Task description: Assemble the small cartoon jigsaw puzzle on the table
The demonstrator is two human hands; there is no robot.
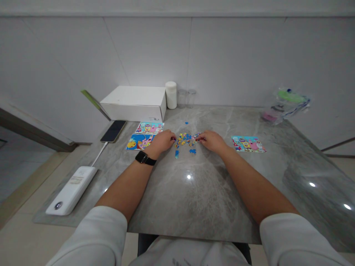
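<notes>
A small heap of jigsaw puzzle pieces (185, 139), mostly blue and yellow, lies on the table between my hands. At its left edge my left hand (164, 141), with a black watch on the wrist, has its fingers pinched on a small dark puzzle piece (173, 138). My right hand (213, 141) is closed at the heap's right edge, its fingertips on a puzzle piece (197, 139) partly hidden by them. A few loose blue pieces (192, 151) lie nearer me, and one small blue piece (186, 122) lies beyond the heap.
Two cartoon picture cards (149, 128) lie left, partly behind my left hand; another card (249, 144) lies right. Left are a phone (114, 131) cabled to a white power bank (72, 190). Behind stand a white box (133, 103), white bottle (171, 95), two clear jars (191, 99) and plastic bag (285, 105).
</notes>
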